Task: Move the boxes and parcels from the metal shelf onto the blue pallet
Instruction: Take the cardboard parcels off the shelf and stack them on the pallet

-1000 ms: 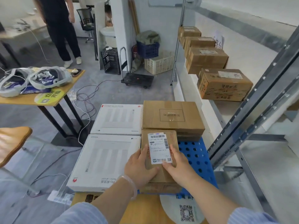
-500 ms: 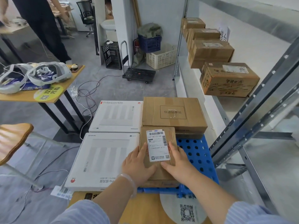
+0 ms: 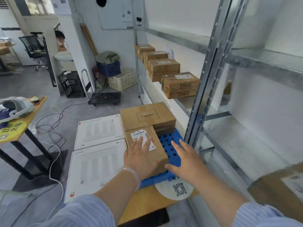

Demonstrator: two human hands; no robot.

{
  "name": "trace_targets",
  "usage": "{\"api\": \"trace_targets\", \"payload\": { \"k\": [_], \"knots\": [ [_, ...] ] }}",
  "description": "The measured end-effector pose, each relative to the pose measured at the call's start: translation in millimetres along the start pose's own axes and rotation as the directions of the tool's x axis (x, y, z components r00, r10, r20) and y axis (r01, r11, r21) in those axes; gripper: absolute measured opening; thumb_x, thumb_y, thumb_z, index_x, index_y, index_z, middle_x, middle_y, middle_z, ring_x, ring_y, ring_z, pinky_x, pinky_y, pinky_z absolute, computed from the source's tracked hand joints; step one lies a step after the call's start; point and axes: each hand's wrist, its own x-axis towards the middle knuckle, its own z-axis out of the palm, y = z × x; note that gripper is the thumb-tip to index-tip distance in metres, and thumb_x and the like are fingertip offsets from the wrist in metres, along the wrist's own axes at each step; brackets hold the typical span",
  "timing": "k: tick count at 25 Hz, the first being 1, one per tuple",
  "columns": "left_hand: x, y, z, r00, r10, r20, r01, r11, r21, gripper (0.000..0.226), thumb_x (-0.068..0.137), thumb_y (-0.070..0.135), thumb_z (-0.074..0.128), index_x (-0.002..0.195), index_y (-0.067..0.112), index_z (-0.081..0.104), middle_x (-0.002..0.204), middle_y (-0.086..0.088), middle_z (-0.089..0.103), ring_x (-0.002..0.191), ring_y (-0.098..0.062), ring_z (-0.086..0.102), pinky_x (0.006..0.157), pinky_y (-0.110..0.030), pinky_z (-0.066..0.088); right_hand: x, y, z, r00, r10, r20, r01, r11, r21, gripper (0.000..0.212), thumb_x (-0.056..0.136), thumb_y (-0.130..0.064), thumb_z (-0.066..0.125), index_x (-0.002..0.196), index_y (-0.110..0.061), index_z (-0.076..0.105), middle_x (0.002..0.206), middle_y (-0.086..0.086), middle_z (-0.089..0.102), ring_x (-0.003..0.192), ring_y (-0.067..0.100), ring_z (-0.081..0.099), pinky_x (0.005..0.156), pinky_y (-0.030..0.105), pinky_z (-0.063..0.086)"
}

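A small brown labelled box (image 3: 158, 150) rests on the blue pallet (image 3: 172, 145), in front of a larger brown box (image 3: 147, 116). Two flat white boxes (image 3: 100, 131) (image 3: 96, 167) lie to its left on the pallet. My left hand (image 3: 141, 158) lies flat and open on top of the small box. My right hand (image 3: 186, 158) hovers open over the bare blue pallet, just right of that box and off it. Several brown cardboard boxes (image 3: 180, 85) stand in a row on the metal shelf (image 3: 185, 104). A blurred brown box (image 3: 278, 190) sits on the shelf at lower right.
A shelf upright (image 3: 206, 82) rises just right of the pallet. A wooden table (image 3: 24, 122) with headsets stands at left, cables across the floor. A black trolley (image 3: 105, 98), crates and a basket stand by the far wall. A person sits behind the partition.
Both hands have let go of the small labelled box, which now sits on the pallet. My right hand has moved off it to the right. The camera has tilted up towards the shelf.
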Motion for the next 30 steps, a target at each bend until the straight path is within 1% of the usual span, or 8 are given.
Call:
{"api": "trace_targets", "payload": {
  "k": [4, 7, 11, 14, 21, 26, 28, 30],
  "knots": [
    [-47, 36, 12, 0.958, 0.287, 0.004, -0.287, 0.955, 0.078, 0.086, 0.084, 0.069, 0.040, 0.149, 0.040, -0.009, 0.161, 0.004, -0.004, 0.147, -0.021, -0.002, 0.116, -0.046, 0.003, -94, 6, 3, 0.981, 0.166, -0.096, -0.175, 0.981, -0.088, 0.099, 0.073, -0.079, 0.049, 0.151, -0.042, 0.000, 0.161, -0.006, -0.005, 0.147, 0.015, -0.004, 0.117, 0.038, 0.005],
    [-87, 84, 26, 0.899, 0.437, 0.028, -0.437, 0.895, 0.084, 0.088, 0.083, 0.070, 0.042, 0.149, 0.041, -0.008, 0.161, 0.004, -0.003, 0.147, -0.020, 0.000, 0.116, -0.049, 0.008, -170, 18, -9, 0.942, 0.291, -0.170, -0.314, 0.941, -0.127, 0.100, 0.069, -0.082, 0.041, 0.150, -0.042, -0.003, 0.162, -0.004, -0.006, 0.147, 0.015, -0.006, 0.118, 0.037, 0.001],
    [-140, 166, 36, 0.764, 0.644, 0.045, -0.645, 0.763, 0.032, 0.087, 0.082, 0.069, 0.044, 0.150, 0.040, -0.003, 0.161, 0.004, 0.001, 0.147, -0.021, 0.002, 0.116, -0.048, 0.004, -268, 36, -50, 0.831, 0.429, -0.354, -0.498, 0.857, -0.133, 0.100, 0.071, -0.079, 0.045, 0.151, -0.037, 0.004, 0.161, -0.004, 0.005, 0.146, 0.017, 0.000, 0.118, 0.038, 0.004],
    [-178, 223, 38, 0.650, 0.760, 0.029, -0.760, 0.649, 0.032, 0.087, 0.082, 0.070, 0.042, 0.151, 0.033, 0.004, 0.161, 0.001, 0.006, 0.146, -0.023, 0.006, 0.117, -0.048, 0.007, -335, 46, -78, 0.758, 0.480, -0.441, -0.589, 0.795, -0.148, 0.099, 0.074, -0.076, 0.049, 0.152, -0.033, 0.006, 0.161, -0.003, 0.006, 0.147, 0.017, 0.002, 0.118, 0.040, 0.006],
    [-296, 336, 57, 0.452, 0.892, 0.022, -0.890, 0.453, -0.058, 0.086, 0.081, 0.068, 0.041, 0.150, 0.040, -0.003, 0.161, 0.001, 0.003, 0.146, -0.023, 0.004, 0.116, -0.049, 0.005, -495, 73, -121, 0.577, 0.592, -0.563, -0.760, 0.642, -0.103, 0.099, 0.075, -0.077, 0.046, 0.152, -0.036, 0.001, 0.162, -0.003, 0.000, 0.147, 0.017, -0.005, 0.118, 0.041, 0.000],
    [-422, 424, 95, 0.395, 0.916, 0.071, -0.898, 0.401, -0.180, 0.088, 0.075, 0.069, 0.039, 0.148, 0.042, -0.002, 0.161, 0.004, 0.004, 0.146, -0.020, 0.004, 0.116, -0.045, 0.006, -654, 101, -139, 0.454, 0.655, -0.605, -0.847, 0.528, -0.064, 0.096, 0.076, -0.070, 0.048, 0.153, -0.034, 0.003, 0.162, -0.001, 0.004, 0.147, 0.019, -0.001, 0.118, 0.040, 0.002],
    [-475, 452, 110, 0.350, 0.931, 0.107, -0.904, 0.365, -0.221, 0.088, 0.076, 0.071, 0.039, 0.148, 0.043, -0.002, 0.161, 0.003, 0.007, 0.146, -0.020, 0.005, 0.117, -0.043, 0.007, -716, 111, -152, 0.378, 0.663, -0.647, -0.886, 0.461, -0.045, 0.096, 0.076, -0.069, 0.052, 0.153, -0.029, 0.011, 0.161, 0.000, 0.011, 0.147, 0.019, 0.006, 0.117, 0.040, 0.007],
    [-533, 485, 123, 0.268, 0.954, 0.135, -0.915, 0.296, -0.273, 0.088, 0.078, 0.071, 0.040, 0.148, 0.043, -0.006, 0.162, 0.002, 0.004, 0.147, -0.021, 0.004, 0.118, -0.046, 0.008, -784, 119, -171, 0.278, 0.673, -0.686, -0.917, 0.398, 0.018, 0.093, 0.077, -0.065, 0.057, 0.152, -0.028, 0.017, 0.159, -0.002, 0.016, 0.146, 0.019, 0.010, 0.117, 0.040, 0.012]
  ]
}}
